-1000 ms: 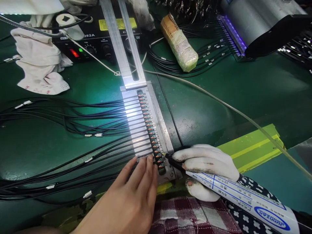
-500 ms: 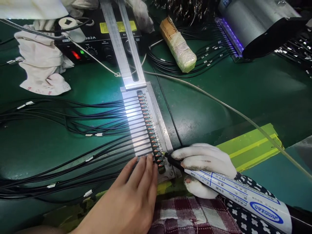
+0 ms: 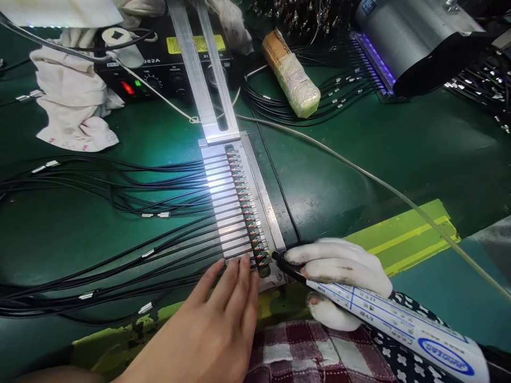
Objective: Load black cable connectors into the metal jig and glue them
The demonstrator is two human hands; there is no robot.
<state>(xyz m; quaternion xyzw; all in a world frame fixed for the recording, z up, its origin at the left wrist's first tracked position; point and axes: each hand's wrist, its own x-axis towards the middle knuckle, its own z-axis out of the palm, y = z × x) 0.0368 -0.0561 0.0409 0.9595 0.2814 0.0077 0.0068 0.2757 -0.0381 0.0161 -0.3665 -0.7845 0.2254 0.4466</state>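
A metal fixture plate (image 3: 229, 231) lies on the bench, with black cables (image 3: 171, 183) coming in from the left. Their ends form a row of small connectors (image 3: 248, 207) with orange tips along its slot. My bare left hand (image 3: 223, 314) rests flat at the plate's near end, fingers stretched over the nearest cables. In its white glove, my right hand (image 3: 343, 276) is closed round a glue syringe (image 3: 391, 319) with a white label and blue print. The syringe's tip points at the lower end of the connector row; whether it touches a connector I cannot tell.
Behind the plate stands a black dispenser controller (image 3: 159, 80) with red and green lights. A slotted metal bar (image 3: 199, 80) reaches back from the plate. A wrapped block (image 3: 293, 80) and a metal cylinder (image 3: 415, 42) over purple-lit cable ends sit further back. A clear hose (image 3: 359, 167) crosses the right.
The syringe tip has drawn back slightly to the right and toward me, away from the connectors. My left hand has stayed at the plate; the view has shifted a little.
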